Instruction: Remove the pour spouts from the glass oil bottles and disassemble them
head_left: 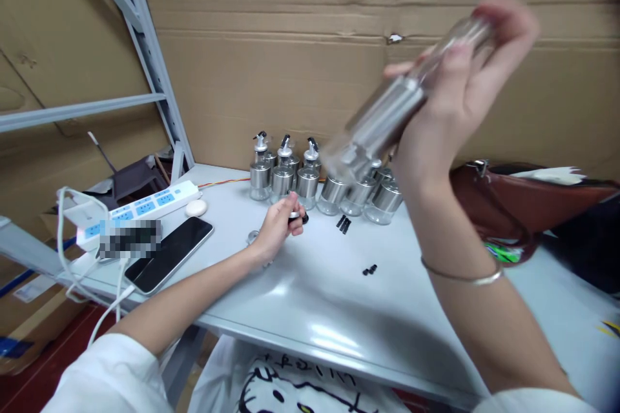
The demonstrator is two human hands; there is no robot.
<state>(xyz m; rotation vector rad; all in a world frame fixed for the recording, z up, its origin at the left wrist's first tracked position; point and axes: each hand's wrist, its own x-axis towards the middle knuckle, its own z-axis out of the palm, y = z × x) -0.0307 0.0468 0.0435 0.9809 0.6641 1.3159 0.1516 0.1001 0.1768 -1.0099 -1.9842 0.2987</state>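
My right hand [440, 103] is raised high on the right, its fingers wrapped round a glass bottle with a metal sleeve [382, 119]. The bottle is tilted and blurred by motion, its wide end pointing down to the left. Over the table, my left hand [281, 222] is closed on a small black-and-silver bottle top [296, 216], partly hidden by the fingers. Behind it stand several similar bottles; those on the left, such as one bottle [260, 177], carry silver pourers with black tips. Small black pieces [343, 224] lie on the table, with more black bits [369, 270] nearer me.
On the left of the grey table [314, 310] are a white power strip [145, 206], a round white object [196, 208] and a phone [169, 255] with white cables. A brown leather bag [527, 200] sits at right. Cardboard [271, 77] stands behind, beside a metal frame [150, 51].
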